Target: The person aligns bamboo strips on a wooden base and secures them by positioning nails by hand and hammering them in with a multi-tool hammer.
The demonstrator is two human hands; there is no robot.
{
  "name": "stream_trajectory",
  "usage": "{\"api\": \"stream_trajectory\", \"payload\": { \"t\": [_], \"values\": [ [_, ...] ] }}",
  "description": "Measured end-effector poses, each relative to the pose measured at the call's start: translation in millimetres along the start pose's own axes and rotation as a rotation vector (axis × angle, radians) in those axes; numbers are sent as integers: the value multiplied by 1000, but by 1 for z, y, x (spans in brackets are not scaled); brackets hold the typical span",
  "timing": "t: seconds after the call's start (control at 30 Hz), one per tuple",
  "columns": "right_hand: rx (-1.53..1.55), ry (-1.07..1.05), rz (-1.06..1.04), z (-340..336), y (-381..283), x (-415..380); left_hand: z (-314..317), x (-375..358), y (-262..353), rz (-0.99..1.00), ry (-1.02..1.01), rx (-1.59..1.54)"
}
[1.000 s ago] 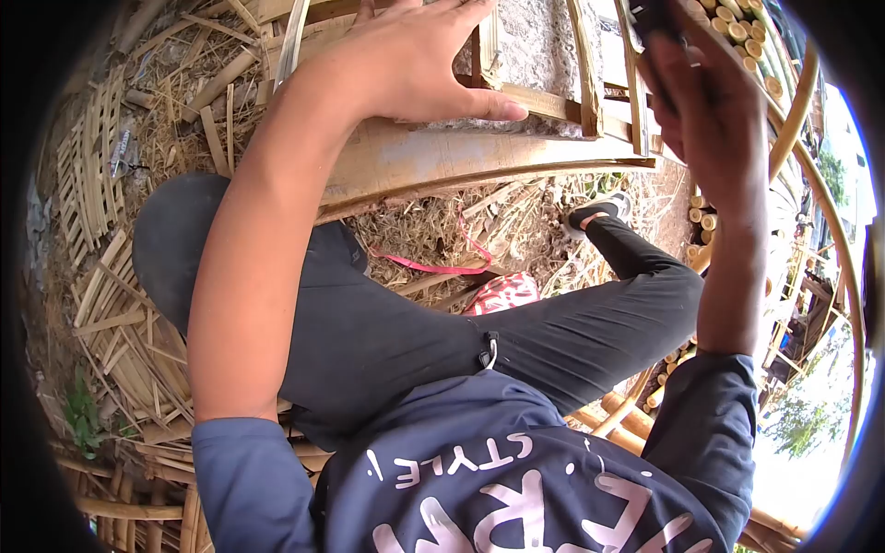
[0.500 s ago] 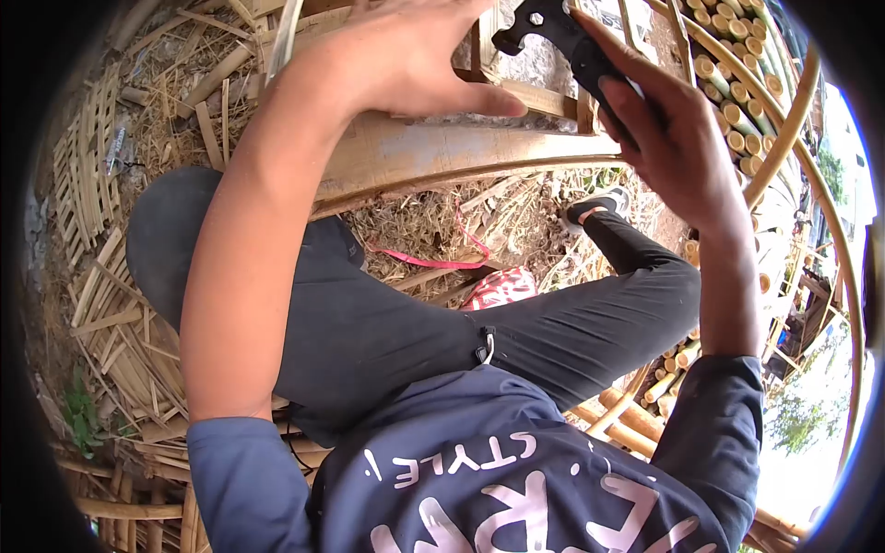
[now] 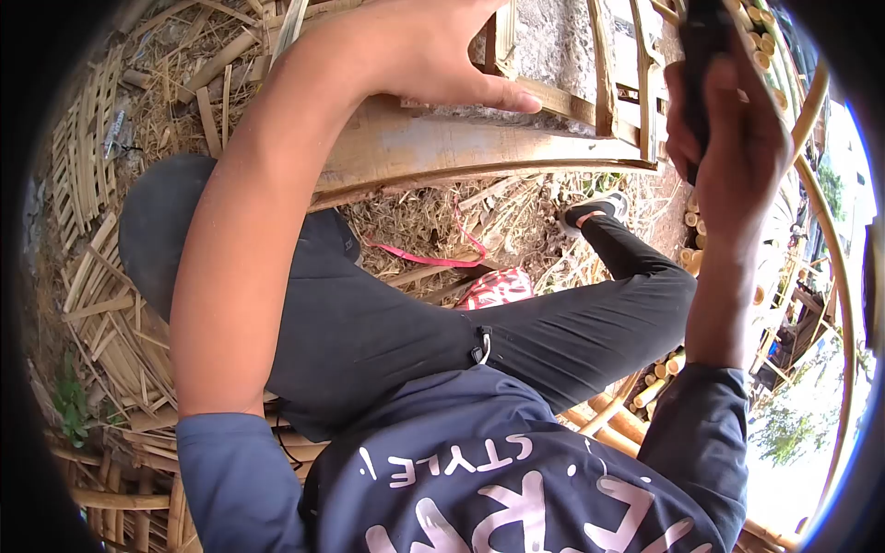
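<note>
My left hand point(image 3: 438, 55) is at the top of the view, above the bamboo frame point(image 3: 479, 146). Its thumb stretches out along the frame's rail, spread away from the index finger; the other fingertips are cut off by the upper edge. At the upper right my right hand point(image 3: 737, 157) is closed around the black handle of a hammer point(image 3: 708, 83). The hammer is raised off the frame's right end, its head out of view. Thin bamboo uprights point(image 3: 604, 69) stand along the frame between the two hands.
Split bamboo strips point(image 3: 115, 323) and shavings litter the ground at left. Cut bamboo poles point(image 3: 761, 41) are stacked at right, near a curved pole point(image 3: 834, 249). A red patterned cloth-like item point(image 3: 498, 288) and pink ribbon point(image 3: 419, 258) lie by my legs.
My right hand has lifted the hammer up and to the right, away from my left hand, and its head has left the view. My left hand has shifted only slightly right.
</note>
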State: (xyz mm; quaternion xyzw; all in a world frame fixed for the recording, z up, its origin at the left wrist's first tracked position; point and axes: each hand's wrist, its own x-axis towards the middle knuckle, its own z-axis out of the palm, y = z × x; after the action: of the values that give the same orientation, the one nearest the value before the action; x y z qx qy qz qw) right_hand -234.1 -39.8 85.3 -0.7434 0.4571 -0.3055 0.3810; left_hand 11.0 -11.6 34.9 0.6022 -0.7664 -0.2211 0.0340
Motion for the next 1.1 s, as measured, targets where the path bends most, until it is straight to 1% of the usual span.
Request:
{"api": "stream_trajectory", "payload": {
  "t": [0.03, 0.07, 0.1, 0.17, 0.2, 0.27, 0.3, 0.33, 0.37, 0.4, 0.47, 0.5, 0.57, 0.6, 0.63, 0.7, 0.73, 0.77, 0.8, 0.83, 0.87, 0.9, 0.93, 0.97, 1.0, 1.03, 1.07, 1.1],
  "values": [
    [-115, -128, 53, 3, -3, -3, 3, -5, -3, 30, 61, -19],
    [-240, -265, 91, 6, -6, -5, 25, 10, -19, 69, 111, -2],
    [-361, -405, 112, 9, -9, -8, 16, 7, -11, 59, 76, 5],
    [-114, -178, 122, 6, -2, -4, -2, 1, 4, 41, 6, 19],
    [80, -106, 49, 0, -2, 3, -4, 11, 0, 26, -18, 33],
    [-112, -22, 137, 4, -1, 0, 0, 10, -3, -51, -145, 32],
    [-407, -230, 300, -12, 8, 1, -5, 6, 1, -89, -209, 34],
    [-141, -331, 209, 12, -3, -10, -7, -7, 11, -32, -93, 81],
    [-219, -299, 139, 3, -2, -7, -8, -7, 12, -32, -87, 86],
    [-91, -183, 58, -7, 6, -2, -9, -8, 12, -32, -81, 90],
    [90, 116, -42, 12, 3, 1, -17, 13, 0, -130, -298, 45],
    [-274, -58, 110, -11, 22, -1, -9, 15, -2, -100, -239, 56],
    [-360, -351, 57, 3, -3, -7, 8, 18, -8, -42, -120, 82],
    [-103, -269, 142, -9, -1, 0, 14, 13, -1, -37, 10, 112],
    [-35, -53, 28, -10, 0, 3, 12, 7, -1, -12, 26, 83],
    [74, 197, 37, 6, 2, 6, 5, -6, 1, 38, 55, 28],
    [-128, -86, 93, 10, -4, -4, 10, 0, -1, 59, 88, 72],
    [-334, -365, 134, 11, -9, -10, 11, 4, -5, 42, 41, 44],
    [-278, -408, 93, -5, -6, 1, 4, 4, -2, 23, -5, 16],
    [-74, -203, 100, -10, 1, 6, -3, 3, 1, 3, -50, -11],
    [64, -65, 32, -7, 6, 8, -5, 13, -2, -74, -164, -6],
    [206, 78, -34, 4, 1, 11, -6, 5, 1, -49, -103, -8],
    [-130, 44, 195, -2, 5, 8, -6, -3, 4, -23, -42, -10],
    [-254, -414, 129, 2, -1, 0, -7, -11, 7, 2, 18, -9],
    [-164, -349, 206, -5, -1, 2, 19, 11, -13, 53, 78, 2],
    [-76, -298, 275, -14, 1, 6, 13, 14, -14, 15, 0, 13],
    [8, -191, 183, -17, 1, 11, 7, 17, -14, -22, -79, 28],
    [102, 34, 37, 9, -4, 11, 0, 19, -14, -57, -158, 45]
  ]
}}
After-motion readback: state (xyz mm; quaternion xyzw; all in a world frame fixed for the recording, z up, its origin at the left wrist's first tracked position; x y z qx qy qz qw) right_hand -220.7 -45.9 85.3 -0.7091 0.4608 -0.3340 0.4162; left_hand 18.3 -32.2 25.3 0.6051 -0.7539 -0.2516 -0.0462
